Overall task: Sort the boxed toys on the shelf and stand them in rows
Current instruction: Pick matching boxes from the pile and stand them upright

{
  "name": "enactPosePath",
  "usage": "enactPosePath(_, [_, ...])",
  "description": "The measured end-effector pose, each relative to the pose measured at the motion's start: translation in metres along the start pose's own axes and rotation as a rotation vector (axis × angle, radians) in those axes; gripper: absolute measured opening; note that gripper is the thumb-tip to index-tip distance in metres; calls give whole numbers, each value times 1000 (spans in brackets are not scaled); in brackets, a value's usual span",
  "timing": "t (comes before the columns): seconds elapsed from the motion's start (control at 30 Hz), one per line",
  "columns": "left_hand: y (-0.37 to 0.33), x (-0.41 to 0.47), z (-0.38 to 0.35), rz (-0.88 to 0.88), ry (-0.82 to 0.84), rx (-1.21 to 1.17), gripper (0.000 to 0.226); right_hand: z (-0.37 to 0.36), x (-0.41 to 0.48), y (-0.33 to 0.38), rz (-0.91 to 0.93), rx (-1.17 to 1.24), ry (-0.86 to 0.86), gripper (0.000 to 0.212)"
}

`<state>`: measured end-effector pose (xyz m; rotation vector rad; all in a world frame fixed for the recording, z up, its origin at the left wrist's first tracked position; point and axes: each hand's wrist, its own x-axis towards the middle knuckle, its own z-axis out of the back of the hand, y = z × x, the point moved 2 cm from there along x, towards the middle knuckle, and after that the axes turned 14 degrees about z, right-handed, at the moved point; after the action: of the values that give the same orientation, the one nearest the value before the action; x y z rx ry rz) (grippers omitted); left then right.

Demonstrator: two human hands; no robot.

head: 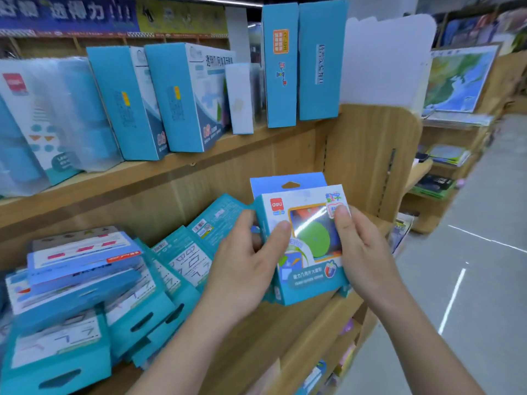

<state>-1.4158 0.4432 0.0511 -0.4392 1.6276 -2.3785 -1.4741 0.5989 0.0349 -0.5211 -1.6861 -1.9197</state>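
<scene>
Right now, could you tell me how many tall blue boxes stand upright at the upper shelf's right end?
2: the orange-labelled box on the left, the white-labelled box right beside it. More may be hidden behind them.

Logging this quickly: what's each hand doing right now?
Left hand: grips the boxed toy at its left edge.
Right hand: grips its right edge.

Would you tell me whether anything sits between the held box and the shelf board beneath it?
Nothing visible does. The left hand and right hand hold the box over the bare lower shelf; the leaning teal boxes lie to its left.
</scene>
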Motion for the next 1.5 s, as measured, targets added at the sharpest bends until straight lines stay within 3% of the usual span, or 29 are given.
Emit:
enactPosePath(0.17, [5,6,-49,-119,-87,295,41,51,12,-38,73,-80,104,25])
enactPosePath(0.27, [8,12,-93,-155,-157,483,40,87,21,-72,32,26,189,25])
enactPosePath(0.4, [13,27,-156,-159,-207,701,34,133,34,-105,76,-97,279,74])
enactPosePath(0.5, [21,40,-181,-171,-230,787,32,144,49,-121,236,-338,413,87])
enactPosePath(0.63, [30,50,-192,48,-229,892,37,136,72,-148,231,-331,525,73])
enactPosePath(0.77, [32,56,-187,152,-258,866,40,122,90,-165,238,-288,591,57])
enactPosePath(0.97, [22,59,-152,26,-406,1007,45,100,123,-179,279,-307,575,46])
enactPosePath(1.13, [30,75,-131,-47,-313,1283,37,73,163,-187,316,-340,563,44])
enactPosePath(1.3, [43,97,-131,244,-145,1495,72,29,194,-201,357,-374,626,45])
enactPosePath(1.5, [58,111,-132,332,-198,1600,50,-19,224,-233,367,-357,789,45])
